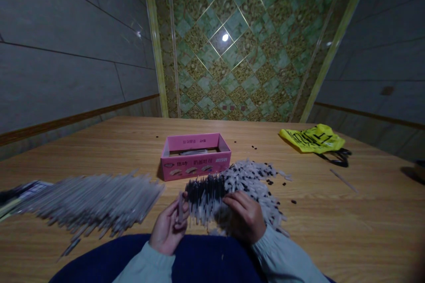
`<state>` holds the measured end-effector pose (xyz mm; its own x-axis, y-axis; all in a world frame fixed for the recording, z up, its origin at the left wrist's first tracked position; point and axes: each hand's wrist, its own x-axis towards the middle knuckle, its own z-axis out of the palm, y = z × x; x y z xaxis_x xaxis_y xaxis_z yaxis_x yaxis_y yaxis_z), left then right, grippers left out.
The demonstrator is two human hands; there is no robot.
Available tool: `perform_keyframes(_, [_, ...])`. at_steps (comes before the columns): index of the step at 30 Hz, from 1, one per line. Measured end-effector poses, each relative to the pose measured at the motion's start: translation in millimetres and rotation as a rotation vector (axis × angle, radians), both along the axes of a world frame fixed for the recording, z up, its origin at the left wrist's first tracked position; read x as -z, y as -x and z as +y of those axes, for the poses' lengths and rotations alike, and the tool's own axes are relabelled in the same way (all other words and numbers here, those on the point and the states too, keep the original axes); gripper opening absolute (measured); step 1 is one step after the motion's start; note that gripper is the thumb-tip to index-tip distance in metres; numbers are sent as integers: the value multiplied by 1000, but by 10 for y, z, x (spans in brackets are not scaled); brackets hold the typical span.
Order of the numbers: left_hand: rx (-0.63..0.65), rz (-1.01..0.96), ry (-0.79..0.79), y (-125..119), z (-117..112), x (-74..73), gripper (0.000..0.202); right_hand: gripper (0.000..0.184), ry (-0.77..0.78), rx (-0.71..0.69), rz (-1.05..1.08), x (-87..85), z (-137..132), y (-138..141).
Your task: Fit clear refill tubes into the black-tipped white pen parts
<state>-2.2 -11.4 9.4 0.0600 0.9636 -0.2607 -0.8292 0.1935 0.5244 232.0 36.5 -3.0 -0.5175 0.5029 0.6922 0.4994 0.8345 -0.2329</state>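
My left hand (171, 224) is closed around a slim, pale stick-like piece (180, 208), held nearly upright above the table edge. Beside it lies a bunch of short, thin sticks with dark ends (206, 194). My right hand (245, 214) hovers at the right side of that bunch, fingers curled and thumb near the fingertips; anything between them is too small to make out. Under and behind this hand spreads a heap of small whitish and black pieces (255, 181). To the left, a wide pile of long, clear-grey thin tubes (99, 199) lies side by side.
An open pink box (195, 172) with some thin sticks inside stands behind the bunch. A yellow bag (312, 138) with black straps lies at the back right. One loose stick (344, 180) and several black bits lie on the wooden table (332, 221). A printed packet (29, 192) is at far left.
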Motion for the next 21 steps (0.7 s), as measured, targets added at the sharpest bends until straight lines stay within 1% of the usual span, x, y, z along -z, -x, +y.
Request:
perform_keyframes(1, [-39, 150, -49, -25, -3, 7, 15, 31, 1, 27, 29, 6, 11, -14])
perform_keyframes(4, [-166, 567, -229, -101, -14, 31, 28, 32, -7, 141, 131, 5, 62, -79])
perform_keyframes(5, [-192, 668, -269, -122, -18, 36, 31, 31, -5, 177, 151, -5, 79, -107])
perform_keyframes(7, [-211, 807, -303, -153, -29, 35, 34, 27, 6, 236, 160, -34, 106, -167])
perform_keyframes(10, [-217, 895, -320, -182, -54, 5, 35, 23, 40, 326, 117, -76, 131, -244])
perform_keyframes(15, [-224, 914, -306, -198, -79, -52, 35, 23, 168, 454, -81, -115, 157, -317])
perform_keyframes(18, [-214, 910, -315, -188, -60, -26, 35, 20, 220, 549, -237, -132, 144, -321])
perform_keyframes(21, [-199, 902, -321, -176, -33, 22, 35, 18, 229, 632, -368, -140, 95, -287])
